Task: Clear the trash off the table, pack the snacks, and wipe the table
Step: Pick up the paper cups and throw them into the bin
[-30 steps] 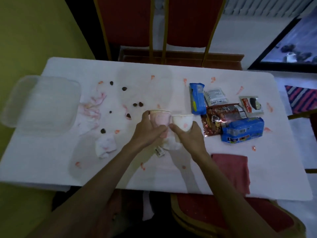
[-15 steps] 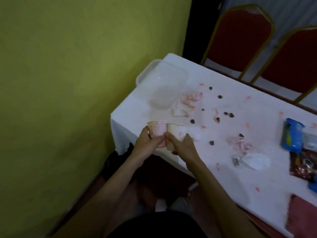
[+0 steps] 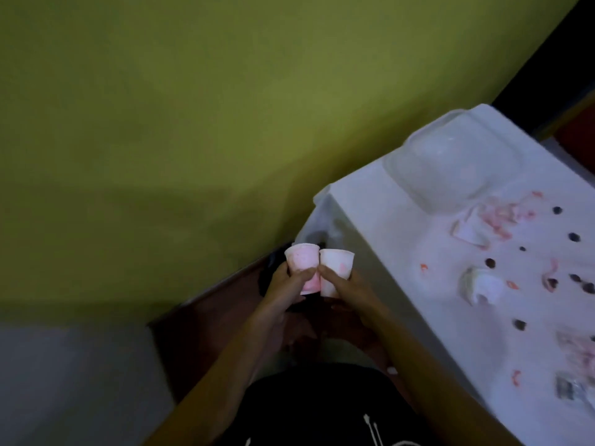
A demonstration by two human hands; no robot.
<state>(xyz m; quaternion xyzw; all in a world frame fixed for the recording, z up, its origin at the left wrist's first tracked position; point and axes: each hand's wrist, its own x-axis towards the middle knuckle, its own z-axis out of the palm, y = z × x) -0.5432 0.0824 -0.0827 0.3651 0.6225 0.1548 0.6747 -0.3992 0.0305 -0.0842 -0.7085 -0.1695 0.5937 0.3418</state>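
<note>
Left hand grips a pink-stained cup, right hand grips another cup, touching side by side, just left of the bench.

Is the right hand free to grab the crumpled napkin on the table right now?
Probably not yet: the right hand grips a paper cup beside the table. Nothing stands between it and the crumpled napkin.

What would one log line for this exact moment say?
left hand: grips pink-stained cup | right hand: grips second cup | cups: side by side, beside table | on table: tissues, dark crumbs
</note>
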